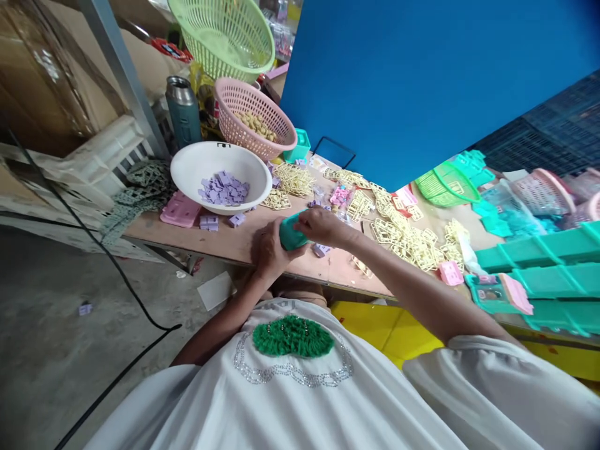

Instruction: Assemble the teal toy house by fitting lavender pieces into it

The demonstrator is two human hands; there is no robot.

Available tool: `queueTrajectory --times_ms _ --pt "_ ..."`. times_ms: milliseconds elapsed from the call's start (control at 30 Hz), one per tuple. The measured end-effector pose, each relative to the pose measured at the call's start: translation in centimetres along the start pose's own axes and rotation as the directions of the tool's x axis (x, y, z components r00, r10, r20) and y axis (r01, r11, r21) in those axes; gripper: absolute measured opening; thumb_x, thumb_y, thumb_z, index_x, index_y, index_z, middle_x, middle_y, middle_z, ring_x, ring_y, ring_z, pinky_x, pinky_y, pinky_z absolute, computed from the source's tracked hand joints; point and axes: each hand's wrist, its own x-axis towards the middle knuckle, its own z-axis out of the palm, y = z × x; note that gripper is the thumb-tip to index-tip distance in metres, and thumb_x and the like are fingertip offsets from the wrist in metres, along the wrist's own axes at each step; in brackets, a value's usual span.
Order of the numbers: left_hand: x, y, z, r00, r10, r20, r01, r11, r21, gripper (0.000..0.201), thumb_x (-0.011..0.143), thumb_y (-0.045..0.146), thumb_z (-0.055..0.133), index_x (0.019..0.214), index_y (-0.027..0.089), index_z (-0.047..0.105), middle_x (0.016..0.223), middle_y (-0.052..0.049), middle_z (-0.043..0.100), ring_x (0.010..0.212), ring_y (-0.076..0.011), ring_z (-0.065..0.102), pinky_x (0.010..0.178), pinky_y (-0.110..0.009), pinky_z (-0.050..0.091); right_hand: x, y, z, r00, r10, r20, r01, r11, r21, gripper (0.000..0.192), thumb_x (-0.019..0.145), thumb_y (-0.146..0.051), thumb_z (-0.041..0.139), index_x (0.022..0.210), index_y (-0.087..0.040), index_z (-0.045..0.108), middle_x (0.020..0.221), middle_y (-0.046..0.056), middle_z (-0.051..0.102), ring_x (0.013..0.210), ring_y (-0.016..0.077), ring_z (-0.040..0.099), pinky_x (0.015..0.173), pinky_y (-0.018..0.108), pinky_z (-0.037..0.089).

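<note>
Both my hands grip one teal plastic piece (291, 234) over the front edge of the wooden table (234, 240). My left hand (269, 250) holds it from below and the near side. My right hand (323, 226) closes on its top from the right. A small purple piece (321, 250) lies on the table just under my right hand. To the left stands a white bowl (197, 164) holding several purple pieces (224, 189). More purple pieces (209, 222) lie loose beside it.
Cream plastic frames (407, 240) are strewn across the table. A pink basket (244, 103) and a green basket (225, 31) stand behind the bowl, next to a steel flask (182, 112). Teal trays (548, 269) are stacked at right, pink parts (180, 209) at left.
</note>
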Motion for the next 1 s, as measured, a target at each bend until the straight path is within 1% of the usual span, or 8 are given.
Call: queueTrajectory --times_ms 133,333,533,633,700,767,833,1000 --pt "0.0 0.2 -0.1 1.000 -0.020 0.003 0.020 0.999 0.046 0.076 0.072 0.063 0.088 0.126 0.019 0.059 0.112 -0.014 0.076 0.100 -0.0322 0.074 0.088 -0.041 0.057 1.2 0.1 -1.0 0.994 -0.056 0.092 0.062 0.996 -0.060 0.028 0.102 -0.020 0.056 0.091 -0.014 0.081 0.090 0.014 0.081 0.074 0.0210 0.070 0.065 0.031 0.039" --pt "0.0 -0.1 -0.2 1.000 -0.006 0.024 0.006 1.000 0.001 0.075 0.075 0.063 0.087 0.128 0.019 0.058 0.117 -0.016 0.075 0.107 -0.0328 0.073 0.093 -0.041 0.056 2.3 -0.2 0.2 0.993 -0.043 0.106 0.052 0.995 -0.089 0.025 0.098 -0.014 0.058 0.092 -0.012 0.082 0.092 0.019 0.082 0.082 0.0263 0.074 0.069 0.033 0.045" --pt "0.0 -0.3 0.0 1.000 -0.003 0.021 0.003 1.000 -0.007 0.073 0.075 0.060 0.088 0.128 0.019 0.058 0.116 -0.016 0.075 0.104 -0.0324 0.074 0.091 -0.041 0.057 1.5 -0.5 0.4 1.000 0.001 0.016 -0.001 1.000 -0.007 0.024 0.098 -0.014 0.060 0.088 -0.010 0.081 0.092 0.018 0.082 0.089 0.0260 0.074 0.076 0.032 0.048" --pt "0.3 -0.9 -0.5 0.999 -0.025 0.044 0.026 0.999 -0.022 0.076 0.071 0.056 0.092 0.128 0.019 0.059 0.118 -0.016 0.076 0.107 -0.0325 0.074 0.093 -0.043 0.059 0.6 0.8 -0.4 0.999 -0.006 -0.036 0.008 0.997 0.075 0.020 0.100 -0.022 0.064 0.093 -0.013 0.081 0.092 0.012 0.082 0.081 0.0197 0.073 0.069 0.027 0.047" --pt "0.8 -1.7 -1.5 0.992 -0.016 0.122 0.026 0.996 -0.086 0.076 0.072 0.052 0.092 0.132 0.019 0.060 0.126 -0.017 0.075 0.114 -0.0324 0.074 0.099 -0.044 0.059 -0.5 2.5 -0.5 0.987 0.010 -0.159 0.017 0.986 0.167 0.023 0.103 -0.026 0.060 0.102 -0.014 0.080 0.098 0.011 0.081 0.083 0.0180 0.072 0.069 0.025 0.047" --pt "1.3 -2.5 -2.8 0.971 0.006 0.241 0.038 0.983 -0.180 0.077 0.074 0.047 0.090 0.139 0.018 0.059 0.136 -0.017 0.072 0.123 -0.0312 0.072 0.106 -0.044 0.058 -1.8 4.6 0.3 0.948 0.055 -0.314 0.046 0.951 0.305 0.023 0.103 -0.027 0.060 0.100 -0.013 0.078 0.095 0.011 0.080 0.081 0.0182 0.070 0.069 0.026 0.046" --pt "1.7 -3.1 -4.0 0.937 0.020 0.349 0.082 0.958 -0.275 0.079 0.077 0.044 0.088 0.146 0.019 0.057 0.144 -0.017 0.068 0.132 -0.0297 0.068 0.110 -0.042 0.056 -3.1 6.6 1.9 0.928 0.073 -0.365 0.083 0.915 0.395 0.021 0.100 -0.028 0.063 0.093 -0.013 0.077 0.088 0.011 0.078 0.075 0.0185 0.067 0.068 0.028 0.046" --pt "2.0 -2.7 -4.8 0.894 -0.021 0.448 0.210 0.903 -0.376 0.093 0.080 0.046 0.085 0.160 0.019 0.045 0.153 -0.017 0.062 0.143 -0.0314 0.060 0.116 -0.046 0.053 -5.8 8.8 6.5 0.920 -0.150 -0.362 0.277 0.903 0.330 0.011 0.092 -0.018 0.072 0.100 -0.015 0.079 0.103 0.015 0.080 0.100 0.0276 0.067 0.092 0.042 0.051"
